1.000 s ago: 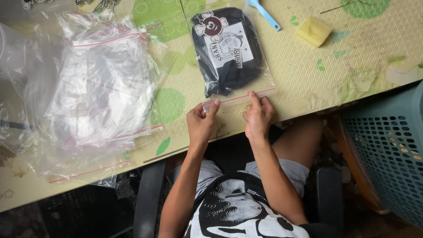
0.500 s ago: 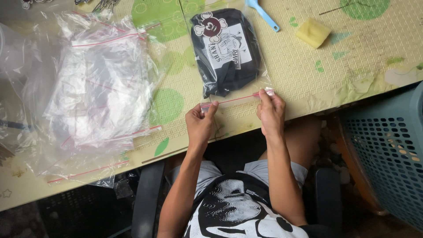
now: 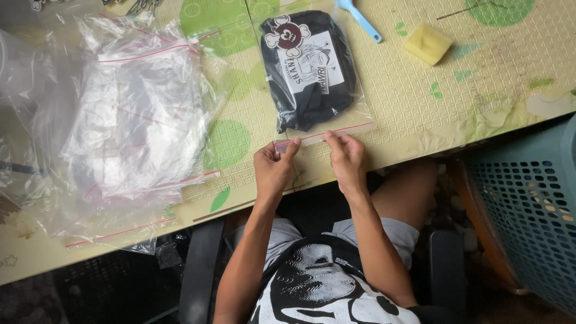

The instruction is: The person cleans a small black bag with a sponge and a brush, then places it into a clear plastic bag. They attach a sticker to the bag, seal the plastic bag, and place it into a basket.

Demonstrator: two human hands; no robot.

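Right hand [image 3: 347,157] back toward seal's [image 3: 327,135] middle.

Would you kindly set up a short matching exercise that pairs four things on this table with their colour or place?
Things:
1. Folded garment in the zip bag
2. Sponge block
3. Pile of empty zip bags
4. Plastic basket

Descriptions:
A. Pale yellow, at the far side of the table
B. Clear with red seal strips, left of the hands
C. Teal, off the table at the right
D. Black with a white printed label

Pairs: 1-D, 2-A, 3-B, 4-C
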